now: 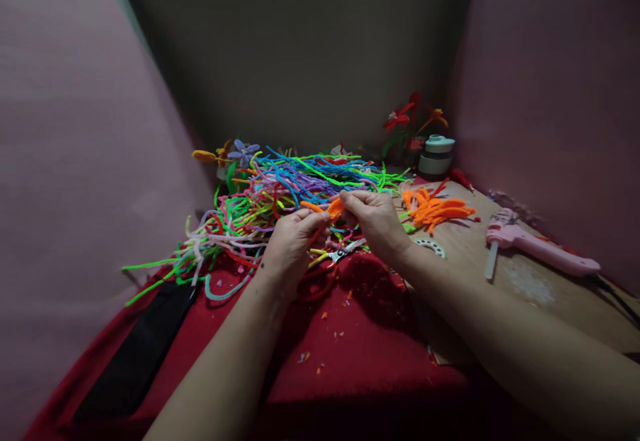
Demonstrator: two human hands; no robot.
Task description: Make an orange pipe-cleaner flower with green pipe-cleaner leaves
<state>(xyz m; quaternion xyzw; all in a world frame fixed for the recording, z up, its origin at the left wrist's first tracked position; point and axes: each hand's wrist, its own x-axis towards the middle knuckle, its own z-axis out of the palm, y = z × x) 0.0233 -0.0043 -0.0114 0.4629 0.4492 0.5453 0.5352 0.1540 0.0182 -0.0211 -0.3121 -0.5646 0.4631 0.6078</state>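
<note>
One red-draped counter [360, 361] bears a pile of pipe cleaners [310, 181], which could snag work held low; over its near edge the left hand [287, 244] and right hand [380, 224] pinch, close together; a pink glue gun [537, 246] lies well apart, rightward. Scissors [343, 253] beneath stand in the way; the orange stem [335, 210] pinched between the fingertips could kink if twisted hard.

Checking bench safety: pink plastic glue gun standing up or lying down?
Lying down: the glue gun is stretched lengthwise along the flat tan board, not propped on end.
</note>
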